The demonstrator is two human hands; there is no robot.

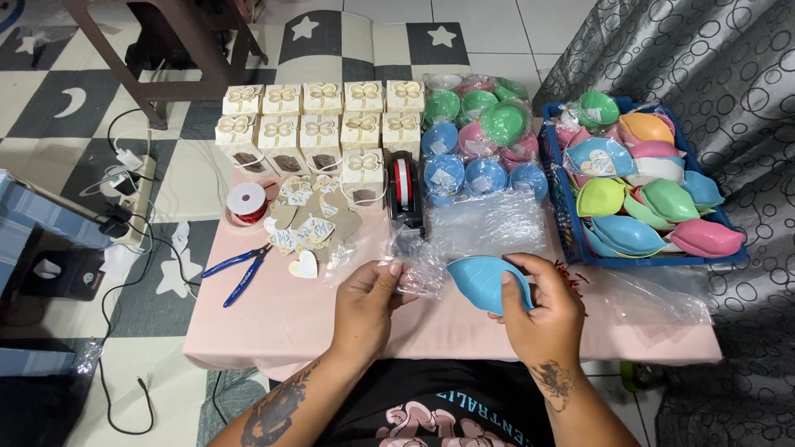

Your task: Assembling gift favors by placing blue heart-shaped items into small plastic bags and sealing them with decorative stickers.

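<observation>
Your best open patch is the bare pink table (273,319) at lower left of the frame, below the blue pliers (238,274). Straight up the middle you're blocked: the tape dispenser (405,194) stands there, with loose clear wrap (489,223) just right of it. The upper part is packed with cream gift boxes (319,124) and wrapped bowls (476,136). On the right, the blue basket (556,194) walls things off. A heap of paper hearts (310,223) clutters the centre left, near the red ribbon spool (246,203).
</observation>
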